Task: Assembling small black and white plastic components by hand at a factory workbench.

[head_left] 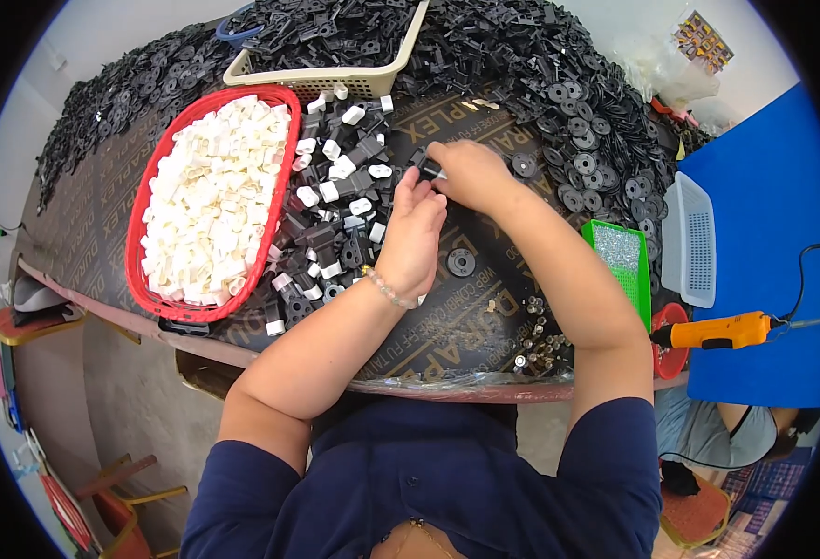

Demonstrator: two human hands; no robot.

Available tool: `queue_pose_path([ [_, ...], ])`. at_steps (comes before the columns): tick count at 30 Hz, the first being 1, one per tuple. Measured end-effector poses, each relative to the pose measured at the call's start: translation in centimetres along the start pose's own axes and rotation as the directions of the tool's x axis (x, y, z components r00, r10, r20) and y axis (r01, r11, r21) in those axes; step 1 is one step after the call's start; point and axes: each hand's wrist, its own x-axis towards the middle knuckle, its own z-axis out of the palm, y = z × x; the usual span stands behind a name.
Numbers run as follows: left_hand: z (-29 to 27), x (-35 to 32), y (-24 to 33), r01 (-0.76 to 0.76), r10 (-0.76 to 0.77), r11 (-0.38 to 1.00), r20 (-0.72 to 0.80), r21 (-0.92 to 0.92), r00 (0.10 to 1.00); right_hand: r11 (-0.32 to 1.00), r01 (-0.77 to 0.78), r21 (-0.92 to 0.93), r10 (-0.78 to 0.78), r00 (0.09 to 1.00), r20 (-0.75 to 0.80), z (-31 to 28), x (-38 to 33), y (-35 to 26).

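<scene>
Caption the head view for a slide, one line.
Both hands, left hand and right hand, pinch a small black part beside a red basket of white pieces.

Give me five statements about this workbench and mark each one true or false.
1. The red basket holds white plastic pieces. True.
2. Both hands meet on a small black part. True: left hand and right hand pinch it together.
3. The orange power screwdriver is in the right hand. False: it lies at the person's right, untouched.
4. The left wrist is bare. False: it wears a beaded bracelet.
5. The beige basket holds black parts. True.
</scene>
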Motion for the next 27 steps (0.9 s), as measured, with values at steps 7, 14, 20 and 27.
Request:
queue_pose_path([
  [7,0.6,-0.1,0.0,-0.051,0.047,0.994,-0.047,-0.096,0.998,0.523,-0.463,0.716,0.308,0.886,0.347,-4.2,-4.7,-1.1],
  [14,1.0,-0.4,1.3,0.007,-0.001,0.997,0.075,-0.075,0.997,0.957,-0.277,0.081,0.251,0.937,0.244,-6.9,-15.8,0.1],
  [20,1.3,-1.1,0.7,0.060,-0.059,0.998,0.147,-0.003,0.987,0.938,-0.317,0.139,0.287,0.936,0.203,-5.2,-21.2,-1.7],
  [27,1.4,-0.9,0.5,0.137,-0.137,0.990,0.200,0.013,0.970,0.968,-0.238,0.083,0.243,0.969,-0.052,-3.4,-21.7,-1.8],
])
